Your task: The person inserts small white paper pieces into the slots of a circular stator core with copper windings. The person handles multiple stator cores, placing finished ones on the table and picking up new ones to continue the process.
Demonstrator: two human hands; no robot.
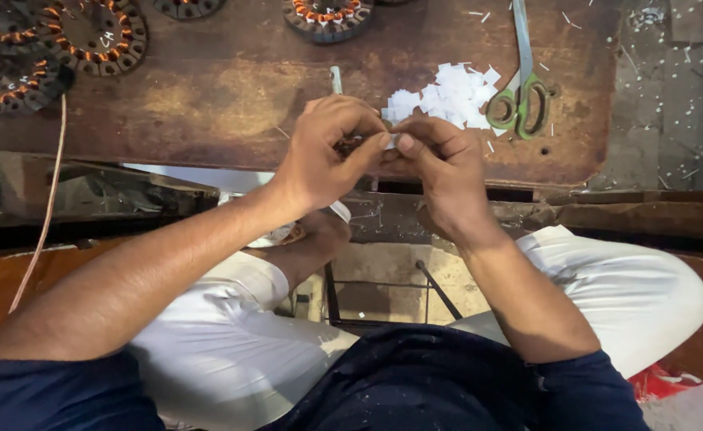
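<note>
No packages, labels, signs or screens show — only loose white paper bits [447, 97] — nothing printed.

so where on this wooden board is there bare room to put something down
The widest bare patch of the wooden board lies between the wound stators at top left and the left hand. It is crowded on the right, where paper squares and green scissors lie beside the right hand.

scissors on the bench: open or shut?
Shut, or close to it. The green-handled scissors lie flat on the wooden bench beside the pile of white paper squares, handle loops together and blades showing as one strip.
</note>
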